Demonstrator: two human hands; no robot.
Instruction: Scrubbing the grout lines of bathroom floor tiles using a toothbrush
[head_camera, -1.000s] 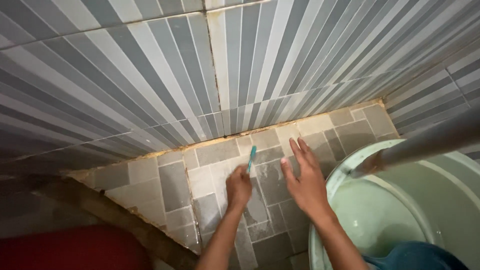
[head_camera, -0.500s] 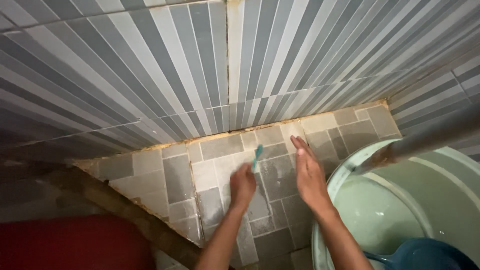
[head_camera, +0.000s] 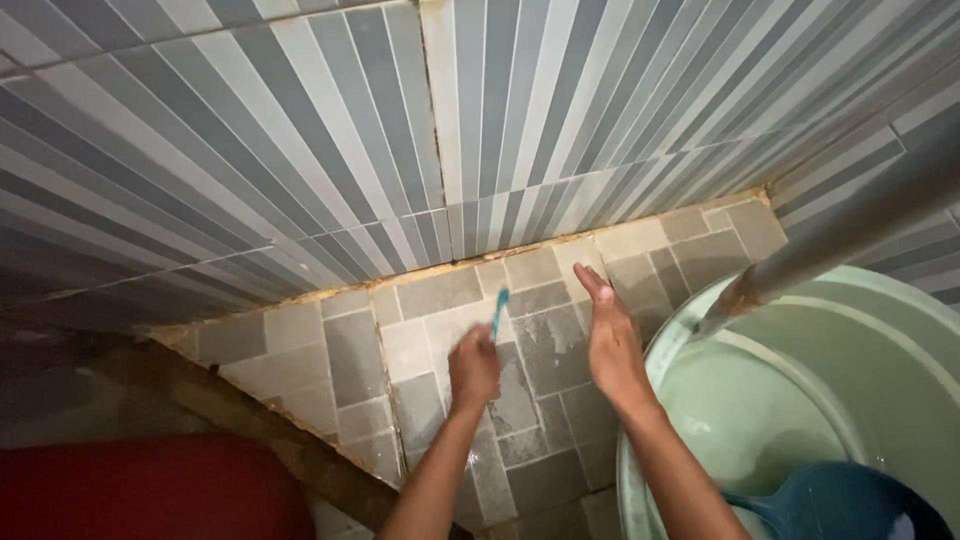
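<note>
Left hand (head_camera: 474, 368) fisted round a slim teal plastic toothbrush (head_camera: 498, 312), head on the wet grey floor tiles (head_camera: 545, 345)

Light, stiff, likely slick when wet; best gripped low on the handle, as here. Right hand (head_camera: 607, 335) open, fingers together, resting on tiles just right of it. Pale green plastic tub (head_camera: 800, 400) near right, striped wall tiles (head_camera: 400, 130) beyond

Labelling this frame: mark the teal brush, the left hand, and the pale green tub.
teal brush (head_camera: 499, 305): head view, on the teal end sticking out above the fist.
left hand (head_camera: 473, 370): head view, on the back of the closed fist.
pale green tub (head_camera: 655, 355): head view, on its left rim.
</note>
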